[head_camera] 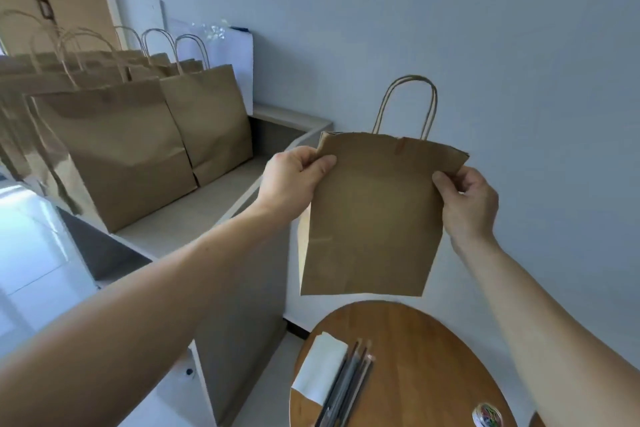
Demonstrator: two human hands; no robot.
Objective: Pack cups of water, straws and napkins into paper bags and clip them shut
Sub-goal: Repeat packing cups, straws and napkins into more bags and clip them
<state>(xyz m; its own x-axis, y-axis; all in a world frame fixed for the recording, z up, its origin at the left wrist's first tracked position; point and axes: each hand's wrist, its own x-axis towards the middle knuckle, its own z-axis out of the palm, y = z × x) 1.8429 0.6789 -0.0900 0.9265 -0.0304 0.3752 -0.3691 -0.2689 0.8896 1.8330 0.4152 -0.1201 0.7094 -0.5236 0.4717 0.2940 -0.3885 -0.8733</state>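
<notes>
At the centre of the frame, a flat brown paper bag [374, 215] is held upright in the air against the pale wall [485, 28], its twisted paper handle [408, 104] standing up above the top edge. The left hand [294, 180] pinches the bag's upper left corner between thumb and curled fingers, and the right hand [467, 204] pinches the upper right edge in the same way (both forearms reach in from the lower corners of the frame). Below the bag, at lower centre, lies a round wooden table [433, 357] bearing a white napkin [320, 369] and, touching its right side, a bundle of wrapped straws [349, 385]; a small container of coloured clips [486, 415] sits at the table's lower right edge, partly cut off by the frame. In the upper left of the frame, several larger brown paper bags [121, 149] with looped handles stand in a row on a low grey counter [194, 215], touching one another. Behind them a white sheet [235, 59] leans on the wall.
</notes>
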